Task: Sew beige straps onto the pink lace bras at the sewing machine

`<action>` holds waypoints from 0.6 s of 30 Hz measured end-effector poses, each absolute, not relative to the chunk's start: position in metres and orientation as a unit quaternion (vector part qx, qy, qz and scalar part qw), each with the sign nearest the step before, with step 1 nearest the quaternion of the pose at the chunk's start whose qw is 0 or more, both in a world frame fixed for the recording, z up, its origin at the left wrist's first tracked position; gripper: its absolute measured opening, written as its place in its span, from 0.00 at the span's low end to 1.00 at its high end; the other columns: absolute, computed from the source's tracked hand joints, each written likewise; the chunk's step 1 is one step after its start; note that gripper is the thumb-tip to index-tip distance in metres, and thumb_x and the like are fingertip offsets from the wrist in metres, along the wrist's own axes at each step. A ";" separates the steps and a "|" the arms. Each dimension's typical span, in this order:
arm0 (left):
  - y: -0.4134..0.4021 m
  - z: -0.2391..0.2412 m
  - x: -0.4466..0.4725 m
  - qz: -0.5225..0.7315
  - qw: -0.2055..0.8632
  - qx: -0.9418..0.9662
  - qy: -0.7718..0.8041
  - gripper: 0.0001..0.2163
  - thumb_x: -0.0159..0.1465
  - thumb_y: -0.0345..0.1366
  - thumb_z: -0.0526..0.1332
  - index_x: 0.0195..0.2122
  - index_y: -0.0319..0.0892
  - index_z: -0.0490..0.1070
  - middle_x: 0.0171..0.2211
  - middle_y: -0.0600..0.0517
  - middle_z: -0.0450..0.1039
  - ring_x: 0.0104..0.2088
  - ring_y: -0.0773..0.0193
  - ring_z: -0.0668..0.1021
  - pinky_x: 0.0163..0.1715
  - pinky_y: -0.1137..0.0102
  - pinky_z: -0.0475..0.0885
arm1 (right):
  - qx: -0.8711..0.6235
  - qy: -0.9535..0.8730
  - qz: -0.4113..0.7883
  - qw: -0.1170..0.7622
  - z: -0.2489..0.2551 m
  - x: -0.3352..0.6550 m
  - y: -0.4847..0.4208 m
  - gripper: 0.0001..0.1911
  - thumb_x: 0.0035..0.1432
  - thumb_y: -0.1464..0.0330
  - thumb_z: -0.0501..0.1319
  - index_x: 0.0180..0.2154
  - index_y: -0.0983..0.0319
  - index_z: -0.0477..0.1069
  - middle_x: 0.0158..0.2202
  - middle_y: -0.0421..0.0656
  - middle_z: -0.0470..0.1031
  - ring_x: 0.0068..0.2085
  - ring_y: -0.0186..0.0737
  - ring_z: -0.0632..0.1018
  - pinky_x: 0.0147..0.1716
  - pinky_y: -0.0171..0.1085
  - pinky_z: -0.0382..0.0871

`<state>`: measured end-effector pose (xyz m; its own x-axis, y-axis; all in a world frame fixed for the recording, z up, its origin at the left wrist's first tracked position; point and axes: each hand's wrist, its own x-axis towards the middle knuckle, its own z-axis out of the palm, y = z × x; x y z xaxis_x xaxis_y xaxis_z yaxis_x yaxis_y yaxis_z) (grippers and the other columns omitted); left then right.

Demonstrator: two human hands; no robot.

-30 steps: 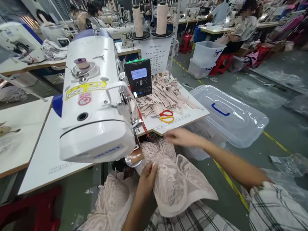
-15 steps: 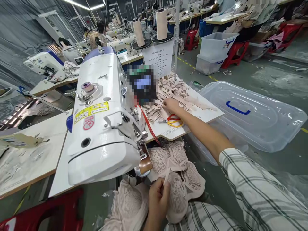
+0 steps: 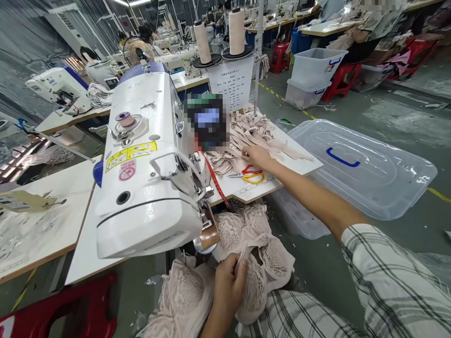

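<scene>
My left hand [image 3: 227,284] pinches the edge of a beige lace bra [image 3: 252,281] between thumb and fingers, low in front of the sewing machine. Several joined lace cups lie around it, and another beige bra [image 3: 188,286] hangs left of my wrist. On the white machine table, my right hand [image 3: 257,156] reaches into a pile of beige fabric straps [image 3: 250,134]. Its fingers are bent together on a strap, though the tips are partly hidden. Close below that hand lie scissors [image 3: 252,177] with red and yellow handles.
The white sewing machine [image 3: 148,164] fills the middle left, its needle end near the bras. A red ribbon [image 3: 216,183] runs along the table. At right sits a clear plastic lid [image 3: 373,169] over a bin. Two thread cones [image 3: 237,35] stand behind, and a red stool [image 3: 59,310] is lower left.
My right hand has drawn slightly right and nearer across the strap pile. My left hand keeps its pinch on the bra. The whole view has shifted a little.
</scene>
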<state>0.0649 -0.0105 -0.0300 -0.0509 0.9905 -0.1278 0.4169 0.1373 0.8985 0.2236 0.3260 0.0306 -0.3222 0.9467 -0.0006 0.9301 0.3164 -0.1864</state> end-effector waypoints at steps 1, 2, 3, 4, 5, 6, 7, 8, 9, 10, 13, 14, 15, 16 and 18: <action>-0.011 -0.031 0.065 0.351 0.405 0.559 0.632 0.19 0.68 0.49 0.51 0.23 0.43 0.60 0.20 0.58 0.54 0.22 0.68 0.61 0.24 0.73 0.55 | -0.580 -0.810 0.075 0.051 0.030 0.226 0.321 0.13 0.66 0.66 0.56 0.47 0.62 0.76 0.45 0.50 0.81 0.46 0.47 0.77 0.36 0.36 0.62; -0.012 -0.031 0.066 0.352 0.402 0.562 0.631 0.19 0.68 0.49 0.51 0.23 0.43 0.59 0.20 0.59 0.54 0.22 0.68 0.61 0.24 0.73 0.55 | -0.581 -0.809 0.074 0.047 0.030 0.229 0.316 0.13 0.67 0.66 0.56 0.47 0.61 0.76 0.45 0.49 0.81 0.46 0.47 0.78 0.35 0.36 0.62; -0.013 -0.032 0.066 0.353 0.400 0.563 0.631 0.19 0.68 0.49 0.51 0.23 0.44 0.58 0.20 0.59 0.54 0.22 0.68 0.61 0.24 0.73 0.55 | -0.581 -0.809 0.074 0.042 0.030 0.232 0.311 0.12 0.67 0.66 0.55 0.46 0.61 0.75 0.44 0.49 0.81 0.45 0.46 0.78 0.34 0.36 0.61; -0.014 -0.032 0.066 0.355 0.399 0.563 0.631 0.19 0.68 0.49 0.51 0.23 0.44 0.58 0.20 0.59 0.54 0.22 0.68 0.61 0.23 0.73 0.54 | -0.582 -0.809 0.076 0.035 0.030 0.234 0.307 0.12 0.66 0.67 0.56 0.45 0.61 0.76 0.43 0.49 0.81 0.44 0.46 0.78 0.33 0.36 0.61; -0.015 -0.033 0.066 0.355 0.400 0.562 0.631 0.19 0.68 0.49 0.51 0.23 0.44 0.57 0.20 0.59 0.53 0.22 0.68 0.61 0.23 0.73 0.54 | -0.583 -0.809 0.079 0.027 0.030 0.236 0.304 0.11 0.66 0.67 0.56 0.43 0.61 0.76 0.41 0.49 0.81 0.43 0.46 0.78 0.33 0.36 0.61; -0.016 -0.032 0.066 0.354 0.403 0.561 0.630 0.19 0.68 0.49 0.51 0.23 0.44 0.57 0.20 0.58 0.53 0.22 0.68 0.60 0.23 0.73 0.54 | -0.583 -0.808 0.081 0.020 0.030 0.237 0.301 0.10 0.65 0.68 0.57 0.42 0.62 0.76 0.40 0.49 0.81 0.42 0.46 0.78 0.32 0.36 0.61; -0.016 -0.032 0.066 0.352 0.406 0.561 0.629 0.19 0.68 0.50 0.51 0.23 0.44 0.57 0.20 0.58 0.54 0.22 0.68 0.60 0.23 0.73 0.54 | -0.584 -0.807 0.082 0.017 0.031 0.237 0.298 0.09 0.64 0.68 0.58 0.41 0.62 0.76 0.41 0.49 0.81 0.42 0.46 0.78 0.33 0.35 0.62; -0.017 -0.032 0.066 0.352 0.408 0.561 0.629 0.19 0.68 0.50 0.50 0.23 0.44 0.57 0.20 0.58 0.54 0.22 0.68 0.60 0.23 0.73 0.54 | -0.585 -0.807 0.081 0.018 0.032 0.235 0.297 0.10 0.65 0.68 0.57 0.41 0.62 0.76 0.42 0.50 0.80 0.43 0.46 0.78 0.33 0.36 0.63; -0.018 -0.032 0.066 0.352 0.408 0.562 0.628 0.20 0.68 0.50 0.50 0.23 0.44 0.57 0.20 0.58 0.54 0.22 0.68 0.60 0.23 0.73 0.54 | -0.586 -0.806 0.078 0.024 0.033 0.232 0.297 0.11 0.65 0.67 0.56 0.42 0.62 0.76 0.45 0.51 0.80 0.45 0.47 0.78 0.35 0.36 0.64; -0.019 -0.032 0.067 0.352 0.408 0.564 0.626 0.20 0.68 0.50 0.51 0.23 0.44 0.57 0.20 0.58 0.54 0.22 0.68 0.61 0.23 0.73 0.54 | -0.586 -0.806 0.076 0.032 0.034 0.227 0.298 0.12 0.66 0.67 0.55 0.43 0.63 0.75 0.47 0.51 0.79 0.47 0.47 0.78 0.36 0.36 0.65; -0.022 -0.037 0.068 0.362 0.399 0.569 0.621 0.20 0.69 0.49 0.51 0.23 0.43 0.58 0.20 0.58 0.55 0.23 0.68 0.61 0.24 0.73 0.55 | -0.583 -0.807 0.082 0.047 0.037 0.206 0.305 0.13 0.67 0.67 0.54 0.46 0.63 0.74 0.51 0.52 0.77 0.50 0.48 0.77 0.40 0.37 0.66; -0.023 -0.040 0.067 0.367 0.396 0.567 0.621 0.20 0.69 0.49 0.51 0.23 0.43 0.59 0.20 0.58 0.56 0.23 0.68 0.61 0.25 0.73 0.55 | -0.585 -0.805 0.086 0.048 0.037 0.199 0.308 0.12 0.66 0.68 0.56 0.47 0.63 0.74 0.51 0.53 0.77 0.50 0.49 0.77 0.40 0.37 0.67; -0.025 -0.043 0.066 0.373 0.395 0.563 0.623 0.21 0.69 0.50 0.52 0.23 0.43 0.60 0.20 0.58 0.57 0.23 0.68 0.62 0.25 0.73 0.56 | -0.588 -0.802 0.091 0.049 0.037 0.193 0.311 0.12 0.64 0.69 0.57 0.47 0.64 0.74 0.50 0.54 0.77 0.50 0.50 0.77 0.40 0.37 0.67; -0.026 -0.046 0.065 0.377 0.395 0.557 0.626 0.21 0.69 0.50 0.52 0.24 0.42 0.61 0.21 0.57 0.58 0.23 0.68 0.62 0.25 0.73 0.56 | -0.593 -0.798 0.095 0.052 0.035 0.189 0.314 0.13 0.63 0.70 0.58 0.48 0.65 0.73 0.50 0.55 0.77 0.50 0.51 0.77 0.41 0.38 0.67; -0.029 -0.051 0.061 0.382 0.400 0.543 0.633 0.22 0.69 0.52 0.52 0.24 0.42 0.63 0.21 0.57 0.60 0.24 0.68 0.63 0.25 0.73 0.57 | -0.606 -0.787 0.103 0.061 0.032 0.185 0.319 0.16 0.62 0.70 0.59 0.51 0.67 0.71 0.50 0.58 0.77 0.49 0.53 0.77 0.41 0.40 0.68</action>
<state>0.0610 -0.0291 -0.0511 -0.0916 0.9916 -0.0917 0.3812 0.1200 0.9167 0.1847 0.3186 0.0319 -0.2590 0.9655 -0.0285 0.9403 0.2452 -0.2359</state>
